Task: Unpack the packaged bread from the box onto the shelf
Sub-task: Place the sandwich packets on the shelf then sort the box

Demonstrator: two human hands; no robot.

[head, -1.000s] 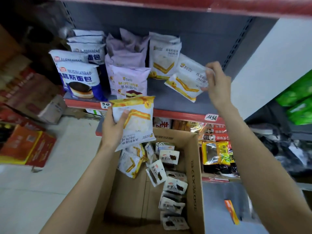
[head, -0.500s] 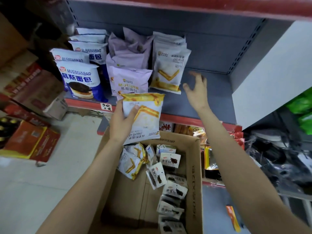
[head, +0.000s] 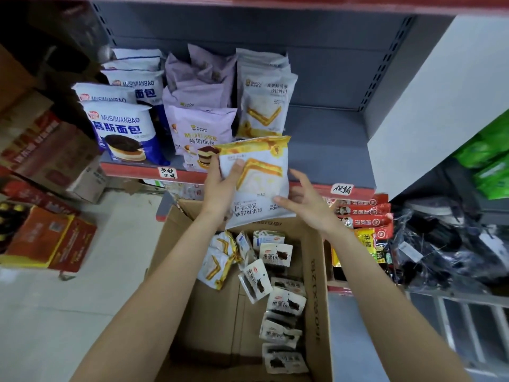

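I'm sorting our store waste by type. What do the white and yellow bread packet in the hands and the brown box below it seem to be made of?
The white and yellow bread packet looks like thin plastic film with a slightly glossy printed finish: it crinkles and has a crimped, sealed top edge. The brown box looks like matte corrugated cardboard, with folded flaps and printed lettering on its inner wall. The left hand grips the packet.

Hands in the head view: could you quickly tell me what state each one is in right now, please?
Left hand: grips the yellow-and-white bread packet.
Right hand: open, thumb touching the packet's lower edge.
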